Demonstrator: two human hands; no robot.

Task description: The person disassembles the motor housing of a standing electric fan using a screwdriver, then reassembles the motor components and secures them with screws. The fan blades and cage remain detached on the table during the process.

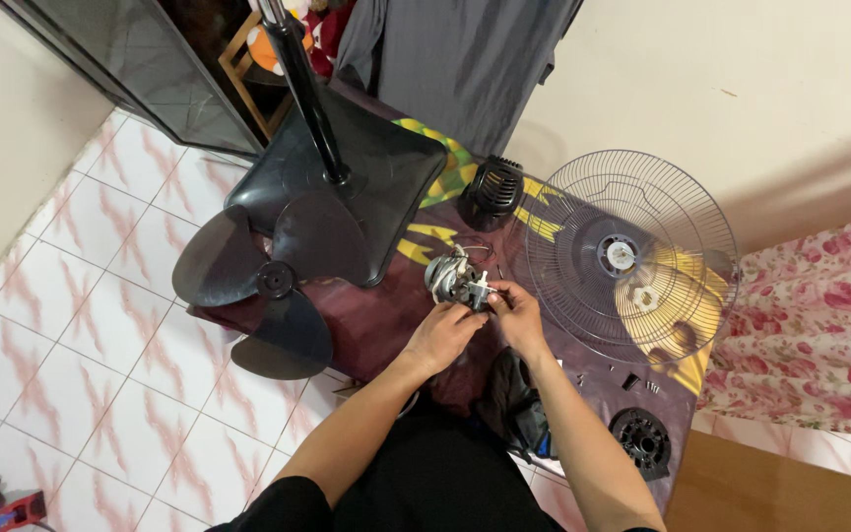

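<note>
overhead, both hands meet on a small metal fan motor held just above a dark printed mat w/ yellow-green shapes. left hand cups it from below, fingers closed round the housing; right hand pinches a white part at its side. black 3-blade fan blade lies left, touching the black stand base. round wire grille w/ a small round centre badge sits right; black vented cover behind.

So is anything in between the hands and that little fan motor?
No, nothing visible. The left hand and the right hand both already touch the fan motor, gripping it from below. The fan blade and wire guard lie off to the sides.
</note>
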